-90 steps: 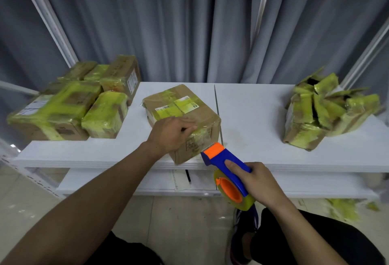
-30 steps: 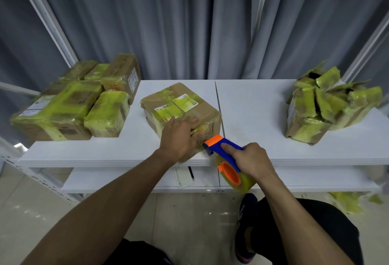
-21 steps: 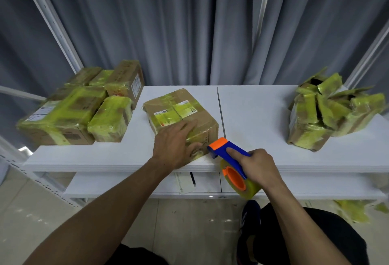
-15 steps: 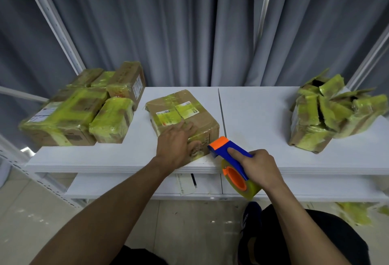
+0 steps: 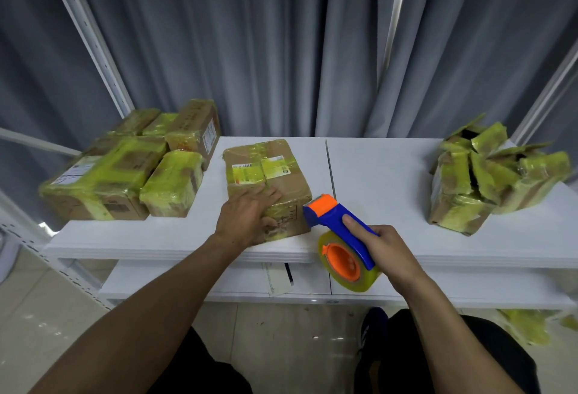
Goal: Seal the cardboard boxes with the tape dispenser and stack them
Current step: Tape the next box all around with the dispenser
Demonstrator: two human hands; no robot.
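Lighting's soft and even, looks like it comes from overhead, with a cool cast. The white tabletop [image 5: 391, 174] is the brightest bit, nearly washed out, while the grey curtain [image 5: 281, 49] goes murky in its folds. Shadows are faint, just soft ones hugging the taped boxes [image 5: 103, 180] on the left. Tiny glints on the floor tiles [image 5: 281, 331], plus sheen on the tape dispenser [image 5: 328, 215] roll. Fisheye leans the metal posts [image 5: 93, 40] outward, and the box pile [image 5: 463, 180] at the right edge is smeary

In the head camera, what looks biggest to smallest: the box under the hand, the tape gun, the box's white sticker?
1. The box under the left hand.
2. The tape gun, though nearer the camera.
3. The white sticker.
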